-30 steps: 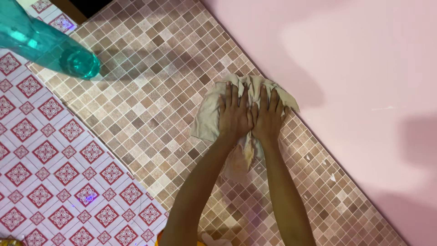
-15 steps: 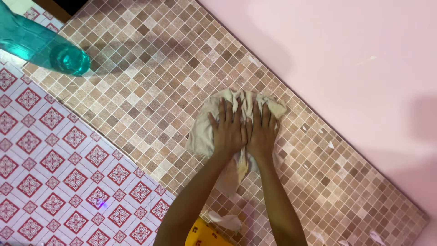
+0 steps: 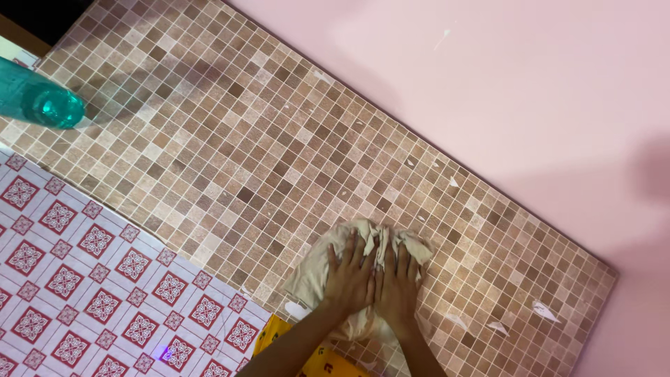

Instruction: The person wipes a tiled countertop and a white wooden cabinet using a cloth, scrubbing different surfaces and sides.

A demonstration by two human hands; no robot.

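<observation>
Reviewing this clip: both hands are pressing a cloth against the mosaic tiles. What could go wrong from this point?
1. The left hand and right hand press the beige cloth onto brown mosaic tiles that show white chipped spots; rubbing there might snag the cloth or lift more flakes.
2. The teal bottle lies at the tiles' edge; a wide sweep toward it could knock it.

Plain pink painted wall point(image 3: 502, 91) above, with soft dark shadows on it. Wide band of small brown and tan square tiles point(image 3: 230, 139) slanting across, chipped white in spots. White floor with red square flower patterns point(image 3: 77, 279) at lower left. See-through teal plastic bottle point(image 3: 42, 103) at left edge.
</observation>
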